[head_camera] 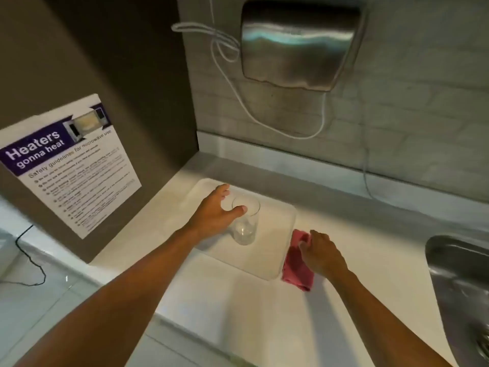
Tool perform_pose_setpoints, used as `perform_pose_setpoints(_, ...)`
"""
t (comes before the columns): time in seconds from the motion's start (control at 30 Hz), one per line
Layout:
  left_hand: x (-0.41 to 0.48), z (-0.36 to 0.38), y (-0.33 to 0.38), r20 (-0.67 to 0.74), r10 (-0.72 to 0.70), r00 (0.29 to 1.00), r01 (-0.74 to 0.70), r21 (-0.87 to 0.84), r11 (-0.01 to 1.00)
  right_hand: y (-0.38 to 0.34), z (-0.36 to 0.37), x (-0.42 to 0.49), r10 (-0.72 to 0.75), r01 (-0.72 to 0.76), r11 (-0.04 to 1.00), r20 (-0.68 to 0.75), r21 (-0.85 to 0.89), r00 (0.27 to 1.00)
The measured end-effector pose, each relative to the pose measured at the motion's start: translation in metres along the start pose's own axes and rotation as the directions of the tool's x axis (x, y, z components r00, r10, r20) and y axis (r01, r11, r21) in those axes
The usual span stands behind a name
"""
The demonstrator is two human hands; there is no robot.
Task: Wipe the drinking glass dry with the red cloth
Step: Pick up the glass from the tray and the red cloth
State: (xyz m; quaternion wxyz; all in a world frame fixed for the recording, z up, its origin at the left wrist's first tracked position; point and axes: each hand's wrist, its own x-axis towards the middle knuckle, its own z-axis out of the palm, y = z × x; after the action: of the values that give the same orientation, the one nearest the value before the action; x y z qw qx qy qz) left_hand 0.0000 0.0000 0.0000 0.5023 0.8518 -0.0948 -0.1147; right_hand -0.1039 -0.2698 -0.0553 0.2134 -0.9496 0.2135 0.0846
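While the drinking glass (245,223) stands upright on the white tray (275,263), the left hand (215,211) is spread wide at its rim: the thumb lies against the near side of the rim and the other fingers reach around the far side, but they are not closed on it, so the glass is not gripped. From the head camera, the only view, the glass is a little above the middle of the picture, and it looks empty and clear. The red cloth (295,268) lies on the white counter (370,260) at about 4 o'clock from the glass, just beside the right edge of the tray. The right hand (321,254) rests on top of this cloth with the fingers bent down to its far end; whether they already pinch the fabric I cannot tell. At 3 o'clock from the cloth, at the picture's right edge, is a metal sink (460,276). At 12 o'clock, on the tiled wall, hangs a steel hand dryer (299,43) with a white cable (238,96). At 9 o'clock a notice about microwave use (71,165) is stuck to a brown panel
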Motion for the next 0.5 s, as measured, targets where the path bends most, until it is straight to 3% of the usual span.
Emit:
perform_pose_setpoints(0.13,0.002,0.007,-0.018,0.001,-0.056,0.998,0.056,-0.005,0.998,0.013,0.011,0.011,0.055,-0.053,0.998,0.039,-0.034,0.998)
perform_pose_setpoints(0.3,0.009,0.020,-0.035,0.002,-0.060,0.998,0.060,-0.032,0.998,0.021,0.021,0.026,0.180,-0.179,0.983,-0.040,0.039,0.983)
perform_pose_setpoints(0.5,0.020,0.026,-0.043,0.031,0.033,0.999,-0.030,-0.105,0.994,0.022,0.024,0.040,0.402,-0.403,0.874,0.063,0.271,0.914)
